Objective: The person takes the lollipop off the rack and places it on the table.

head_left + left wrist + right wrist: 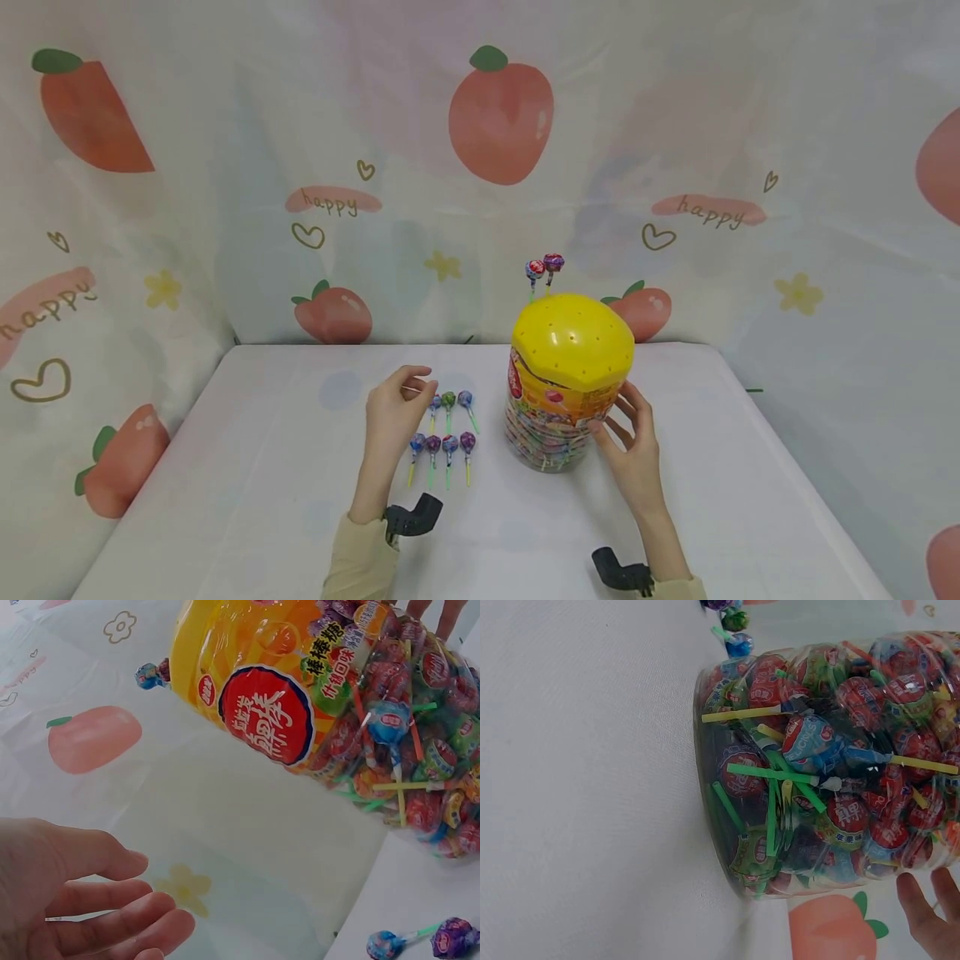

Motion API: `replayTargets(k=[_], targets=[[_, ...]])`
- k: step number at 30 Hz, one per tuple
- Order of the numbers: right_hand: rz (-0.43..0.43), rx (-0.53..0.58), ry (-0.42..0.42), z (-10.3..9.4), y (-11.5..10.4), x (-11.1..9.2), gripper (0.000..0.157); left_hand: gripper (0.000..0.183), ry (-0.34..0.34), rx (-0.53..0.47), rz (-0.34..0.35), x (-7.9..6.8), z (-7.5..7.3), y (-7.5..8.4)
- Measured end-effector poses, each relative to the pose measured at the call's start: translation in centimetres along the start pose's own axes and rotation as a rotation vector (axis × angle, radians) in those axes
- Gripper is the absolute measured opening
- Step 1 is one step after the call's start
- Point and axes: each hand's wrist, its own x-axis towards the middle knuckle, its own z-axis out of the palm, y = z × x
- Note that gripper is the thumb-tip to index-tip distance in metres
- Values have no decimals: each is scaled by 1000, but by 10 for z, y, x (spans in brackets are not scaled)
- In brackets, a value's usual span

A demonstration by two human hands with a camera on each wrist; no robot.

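A large clear jar (pixel 551 433), full of wrapped lollipops, stands on the table under a domed yellow lid (pixel 573 342) dotted with small holes. Two lollipops (pixel 543 265) rise on their sticks at the lid's far edge. My right hand (pixel 633 450) rests its spread fingertips and thumb against the jar's right side; in the right wrist view its fingers (pixel 922 919) lie right at the jar wall. Left of the jar, my left hand (pixel 393 417) hovers beside loose lollipops (pixel 448 400), its fingers loosely bent with nothing between them, as the left wrist view also shows.
A front row of several lollipops (pixel 450 446) lies on the white-covered table (pixel 285 467), nearer me than the back row. Behind the table hangs a pale backdrop (pixel 420 108) printed with fruit, hearts and flowers.
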Motion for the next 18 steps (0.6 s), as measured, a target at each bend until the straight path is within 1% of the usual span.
replayTargets(k=[6, 12, 18], targets=[[4, 9, -1, -1, 1, 0, 71, 23, -8, -41, 36, 13, 5, 14], [-8, -3, -8, 0, 1, 0, 72, 23, -18, -53, 64, 27, 11, 28], [-16, -2, -5, -1, 1, 0, 72, 23, -35, -59, 96, 40, 13, 48]])
